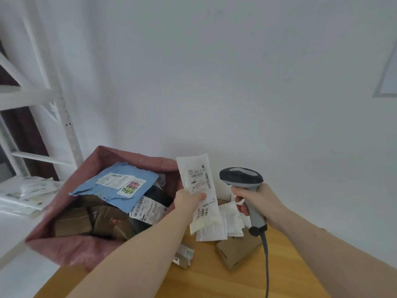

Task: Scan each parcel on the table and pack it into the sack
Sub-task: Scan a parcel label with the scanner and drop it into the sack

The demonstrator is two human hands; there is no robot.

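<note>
Two hands work mid-frame: left hand (189, 200) pinches a light, floppy white parcel (198, 190) mid-length; right hand (255, 201) wraps the scanner (242, 179) handle.

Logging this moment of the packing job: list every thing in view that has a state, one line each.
Left hand: holds white parcel.
White parcel: raised, label visible.
Right hand: grips scanner.
Scanner: held beside the parcel.
Sack: open, parcels inside.
Brown box: on table, unpacked.

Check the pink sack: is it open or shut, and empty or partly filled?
Open and partly filled. The pink sack gapes wide, with a blue parcel and brown boxes visible inside.
</note>
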